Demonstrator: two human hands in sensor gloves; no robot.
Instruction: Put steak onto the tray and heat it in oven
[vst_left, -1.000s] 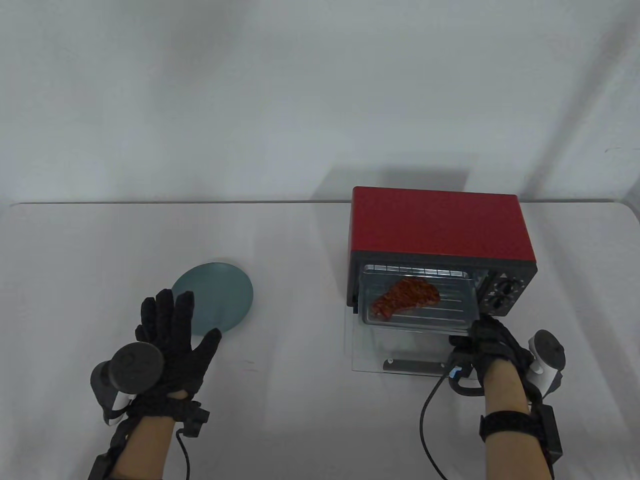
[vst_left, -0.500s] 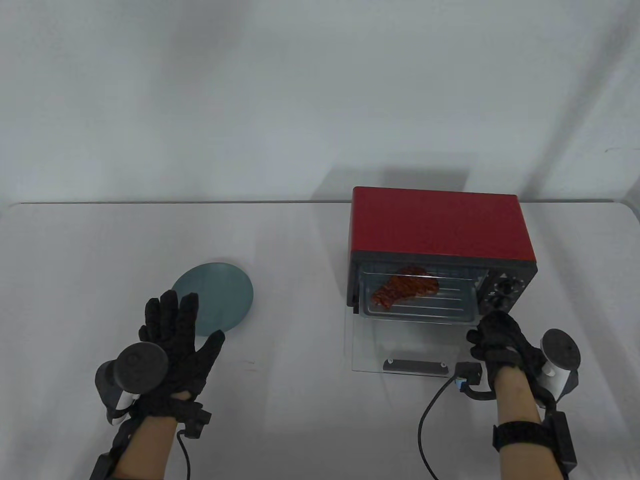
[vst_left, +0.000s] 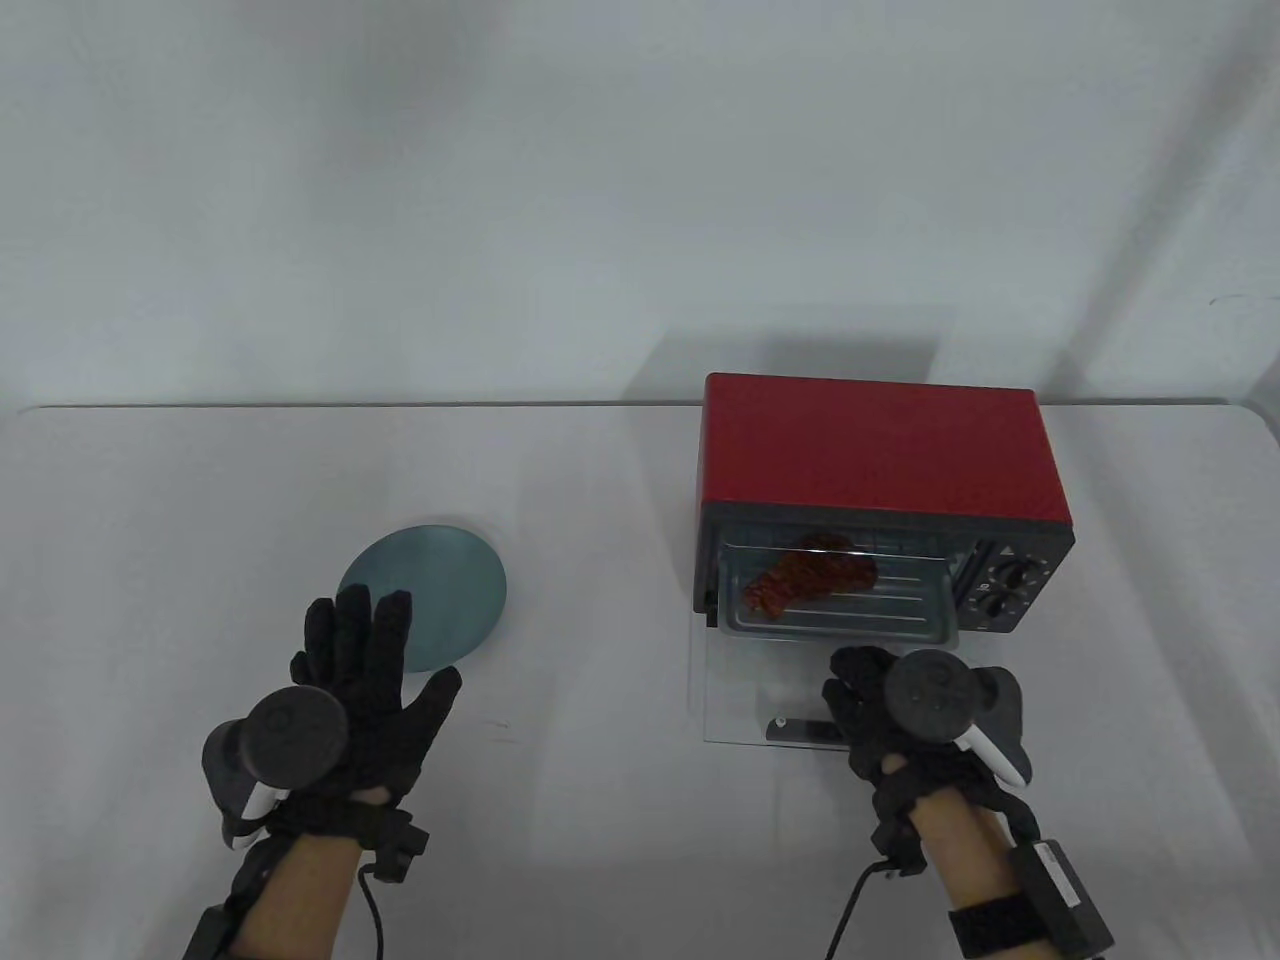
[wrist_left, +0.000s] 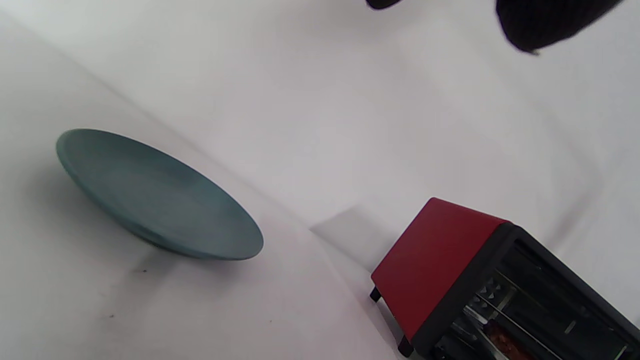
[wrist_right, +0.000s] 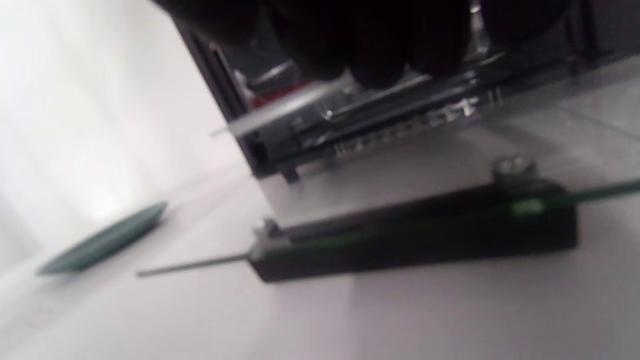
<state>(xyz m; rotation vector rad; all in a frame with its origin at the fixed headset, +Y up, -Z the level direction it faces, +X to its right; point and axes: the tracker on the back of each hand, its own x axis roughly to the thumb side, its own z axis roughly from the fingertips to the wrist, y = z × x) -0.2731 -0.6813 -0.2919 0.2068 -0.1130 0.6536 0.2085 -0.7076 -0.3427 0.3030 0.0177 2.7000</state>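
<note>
The brown-red steak (vst_left: 808, 579) lies on the metal tray (vst_left: 835, 622), which sits inside the red oven (vst_left: 880, 450). The oven's glass door (vst_left: 745, 690) lies open and flat on the table, its black handle (vst_left: 800, 731) at the near edge. My right hand (vst_left: 862, 692) hovers palm down over the door's right part, just beside the handle, holding nothing. In the right wrist view my dark fingers (wrist_right: 380, 45) hang above the handle (wrist_right: 410, 240) without touching it. My left hand (vst_left: 365, 650) is spread flat at the near edge of the plate, empty.
A teal plate (vst_left: 425, 595) with nothing on it lies left of centre, also seen in the left wrist view (wrist_left: 155, 200). Two control knobs (vst_left: 1000, 590) sit on the oven's right front. The table's (vst_left: 600, 500) far edge meets a white wall.
The tray with the steak slid back into the oven. My right hand let go of its right front corner, moved left and turned palm down over the door. The left hand drifted slightly nearer.
</note>
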